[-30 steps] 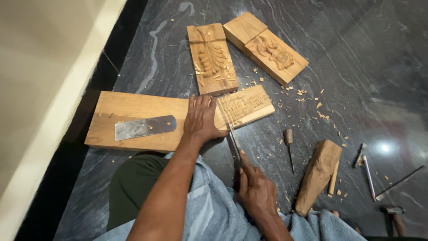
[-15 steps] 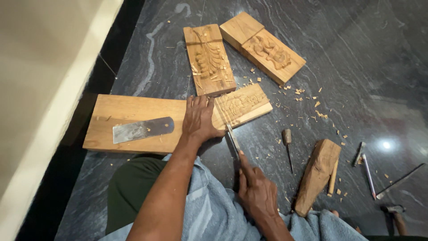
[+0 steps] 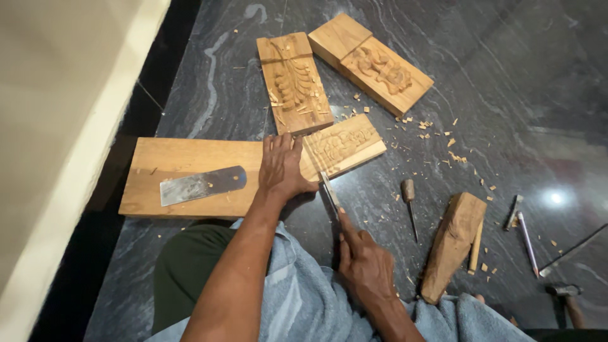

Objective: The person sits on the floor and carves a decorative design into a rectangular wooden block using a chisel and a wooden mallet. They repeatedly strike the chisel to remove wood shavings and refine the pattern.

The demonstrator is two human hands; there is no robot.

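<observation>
Head view: the left hand (image 3: 282,166) lies flat, palm down and fingers spread, pressing on the near end of a small carved wooden panel (image 3: 342,144) where it overlaps a long plain plank (image 3: 190,177); it grips nothing. The right hand (image 3: 364,266) is closed around the handle of a chisel (image 3: 330,193), whose metal blade points up to the panel's lower edge. The panel is light tan, rectangular, set at a slant on the dark stone floor (image 3: 506,95), with shallow relief cut across its face. A flat metal blade (image 3: 201,184) rests on the plank. Two more carved blocks (image 3: 294,82) (image 3: 377,63) lie beyond, wood chips scattered between. A wooden mallet (image 3: 453,244) and a second chisel (image 3: 410,202) lie to the right.
</observation>
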